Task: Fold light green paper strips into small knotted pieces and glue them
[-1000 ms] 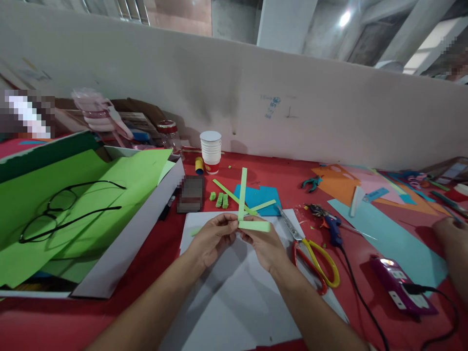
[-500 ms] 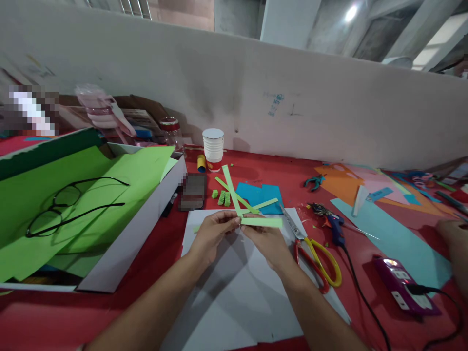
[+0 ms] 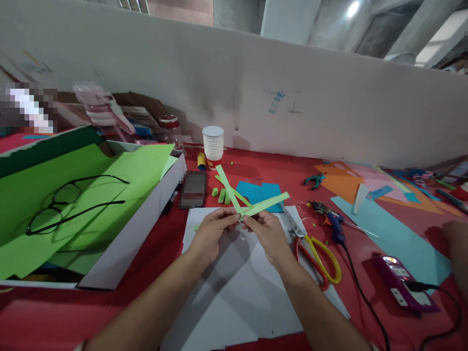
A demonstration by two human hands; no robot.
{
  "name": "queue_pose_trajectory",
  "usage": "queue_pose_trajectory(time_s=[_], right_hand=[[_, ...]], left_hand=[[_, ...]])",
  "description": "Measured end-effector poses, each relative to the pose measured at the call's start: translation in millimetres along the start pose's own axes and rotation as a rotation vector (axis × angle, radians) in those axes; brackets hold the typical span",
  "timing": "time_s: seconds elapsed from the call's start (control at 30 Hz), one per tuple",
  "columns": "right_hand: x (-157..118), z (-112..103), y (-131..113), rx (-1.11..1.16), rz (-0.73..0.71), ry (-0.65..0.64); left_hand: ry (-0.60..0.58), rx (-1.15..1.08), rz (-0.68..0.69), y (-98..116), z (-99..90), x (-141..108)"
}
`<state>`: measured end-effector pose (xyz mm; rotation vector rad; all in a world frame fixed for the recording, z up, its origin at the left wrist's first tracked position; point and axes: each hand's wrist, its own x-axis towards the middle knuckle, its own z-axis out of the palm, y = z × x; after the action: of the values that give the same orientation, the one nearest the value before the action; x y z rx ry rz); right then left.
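Note:
My left hand [image 3: 215, 228] and my right hand [image 3: 266, 233] meet above white paper [image 3: 234, 287], both pinching light green paper strips. One strip [image 3: 228, 187] slants up and to the left from the fingertips; the other strip [image 3: 268, 203] slants up and to the right. Their ends meet between my thumbs, where the exact join is too small to make out. Just beyond lie another green strip [image 3: 239, 195], small folded green paper pieces [image 3: 222, 196] and blue paper [image 3: 268, 193]. Scissors [image 3: 302, 239] with red and yellow handles rest beside my right hand.
At left stands a box [image 3: 146, 219] holding green sheets and eyeglasses [image 3: 54, 209]. A phone [image 3: 193, 190] and stacked paper cups [image 3: 213, 146] are behind my hands. To the right are a glue gun [image 3: 335, 226], pliers [image 3: 314, 181], a purple power strip [image 3: 404, 282] and another person's hand [image 3: 457, 239].
The strip at my right hand has swung from level to slanting up and right. The left strip leans further left. My right hand has turned, its fingers now showing behind the strip.

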<state>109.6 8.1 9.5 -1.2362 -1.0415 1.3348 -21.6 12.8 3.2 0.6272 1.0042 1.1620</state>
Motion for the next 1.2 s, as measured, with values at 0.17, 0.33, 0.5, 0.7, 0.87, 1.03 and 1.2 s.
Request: queue_pose_trajectory(time_s=[0.17, 0.33, 0.5, 0.7, 0.87, 1.03, 1.2], right_hand=[[1.1, -1.5, -1.4, 0.065, 0.030, -0.030], [2.4, -3.5, 0.6, 0.011, -0.003, -0.037], [1.3, -5.4, 3.9, -0.094, -0.093, -0.052], [1.8, -6.2, 3.8, -0.065, -0.182, -0.105], [1.7, -6.2, -2.2, -0.097, -0.207, -0.117], [0.3, -6.8, -3.5, -0.095, -0.173, -0.031], [-1.1, -6.6, 1.2, -0.194, -0.181, -0.006]], left_hand=[[-0.007, -0.054, -0.045, 0.1, 1.3, -0.6], [-0.085, 0.007, -0.010, 3.4, 1.8, -3.4], [-0.039, 0.027, 0.007, 5.1, 1.7, -3.3], [0.000, -0.088, -0.027, 2.6, 2.9, -3.6], [-0.074, 0.100, 0.005, 2.5, 1.0, -5.0], [-0.012, 0.065, -0.007, 4.0, -1.8, -1.7], [0.065, -0.100, -0.110, 4.2, -4.6, 4.3]])
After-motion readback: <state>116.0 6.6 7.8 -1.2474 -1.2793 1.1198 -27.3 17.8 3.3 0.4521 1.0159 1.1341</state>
